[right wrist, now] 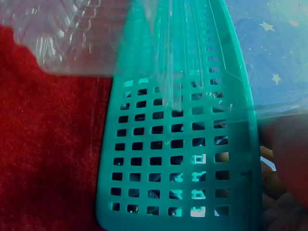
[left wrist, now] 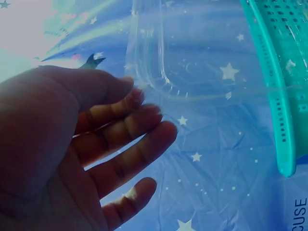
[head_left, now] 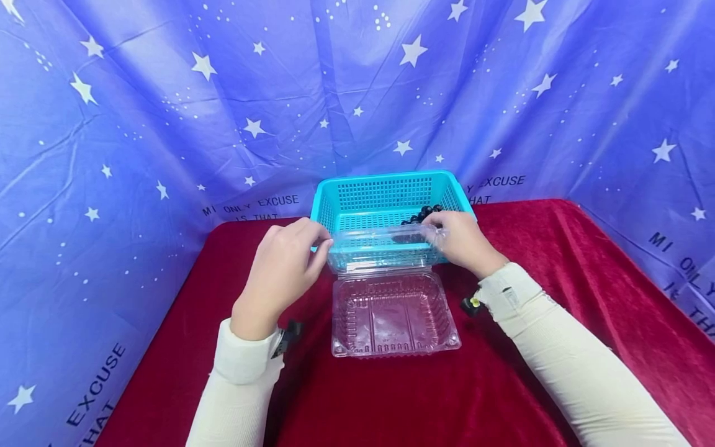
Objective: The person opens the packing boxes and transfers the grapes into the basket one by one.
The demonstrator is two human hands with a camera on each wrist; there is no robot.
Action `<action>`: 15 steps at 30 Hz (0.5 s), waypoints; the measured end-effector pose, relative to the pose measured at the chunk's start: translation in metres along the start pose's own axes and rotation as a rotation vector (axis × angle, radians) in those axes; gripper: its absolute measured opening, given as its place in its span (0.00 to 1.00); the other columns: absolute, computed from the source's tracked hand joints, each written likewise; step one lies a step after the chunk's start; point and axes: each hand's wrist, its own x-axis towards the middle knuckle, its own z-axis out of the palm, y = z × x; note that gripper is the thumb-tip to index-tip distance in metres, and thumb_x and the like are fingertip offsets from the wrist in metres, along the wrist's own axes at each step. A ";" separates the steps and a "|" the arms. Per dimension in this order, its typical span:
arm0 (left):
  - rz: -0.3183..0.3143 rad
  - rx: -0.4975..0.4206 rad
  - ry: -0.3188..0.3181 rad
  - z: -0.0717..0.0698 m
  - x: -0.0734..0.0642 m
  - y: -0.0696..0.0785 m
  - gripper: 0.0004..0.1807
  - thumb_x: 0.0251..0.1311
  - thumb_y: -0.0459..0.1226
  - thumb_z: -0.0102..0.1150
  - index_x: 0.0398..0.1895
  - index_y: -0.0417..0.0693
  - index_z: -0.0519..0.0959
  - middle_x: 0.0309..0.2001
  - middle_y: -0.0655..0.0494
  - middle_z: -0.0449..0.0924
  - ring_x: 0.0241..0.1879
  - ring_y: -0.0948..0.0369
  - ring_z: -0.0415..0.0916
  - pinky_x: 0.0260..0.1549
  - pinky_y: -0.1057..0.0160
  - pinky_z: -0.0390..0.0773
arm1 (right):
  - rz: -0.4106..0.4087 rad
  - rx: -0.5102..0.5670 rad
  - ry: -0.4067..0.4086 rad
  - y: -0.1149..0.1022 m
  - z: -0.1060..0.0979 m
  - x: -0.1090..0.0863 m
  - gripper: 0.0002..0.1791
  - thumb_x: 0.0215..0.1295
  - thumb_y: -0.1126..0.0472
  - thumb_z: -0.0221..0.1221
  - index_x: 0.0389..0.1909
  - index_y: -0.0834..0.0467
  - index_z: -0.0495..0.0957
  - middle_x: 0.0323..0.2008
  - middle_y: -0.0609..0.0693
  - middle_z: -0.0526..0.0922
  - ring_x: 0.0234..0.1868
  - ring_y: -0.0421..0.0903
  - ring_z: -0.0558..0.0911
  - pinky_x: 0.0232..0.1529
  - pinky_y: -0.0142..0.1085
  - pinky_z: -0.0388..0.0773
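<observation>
A clear plastic clamshell container (head_left: 391, 320) lies opened out, its base on the red cloth and its lid (head_left: 363, 264) tilted up at the back. With thumb and index finger, my left hand (head_left: 282, 270) pinches the lid's left corner; the other fingers spread loosely in the left wrist view. At the lid's right corner, my right hand (head_left: 466, 242) grips the edge, its fingertips partly hidden by plastic. Behind the lid stands a turquoise plastic basket (head_left: 385, 177). Dark round grapes (head_left: 427, 214) lie inside it, at the right, near my right hand.
Red velvety cloth (head_left: 514, 385) covers the table. A blue curtain (head_left: 313, 74) with white stars hangs behind and at both sides. The basket's perforated wall (right wrist: 159, 144) stands close beside my right hand.
</observation>
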 end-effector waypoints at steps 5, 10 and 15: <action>-0.038 0.015 0.033 0.005 0.000 0.000 0.05 0.68 0.39 0.62 0.38 0.48 0.84 0.33 0.55 0.84 0.27 0.58 0.78 0.30 0.55 0.74 | -0.016 -0.026 -0.040 0.000 0.000 0.000 0.10 0.72 0.56 0.64 0.44 0.58 0.87 0.42 0.55 0.90 0.47 0.56 0.86 0.51 0.55 0.80; -0.055 0.028 0.045 0.008 -0.001 0.000 0.06 0.69 0.40 0.62 0.39 0.48 0.84 0.36 0.53 0.81 0.25 0.57 0.73 0.26 0.57 0.72 | -0.023 -0.046 -0.059 0.002 0.001 0.001 0.10 0.72 0.55 0.63 0.44 0.57 0.88 0.40 0.53 0.90 0.44 0.53 0.86 0.48 0.53 0.81; -0.092 0.011 0.050 0.011 -0.001 0.000 0.06 0.69 0.41 0.64 0.40 0.50 0.85 0.34 0.55 0.76 0.20 0.60 0.67 0.20 0.61 0.70 | -0.031 -0.062 -0.065 0.004 0.001 0.002 0.10 0.73 0.56 0.62 0.44 0.57 0.88 0.40 0.53 0.90 0.46 0.54 0.87 0.51 0.54 0.81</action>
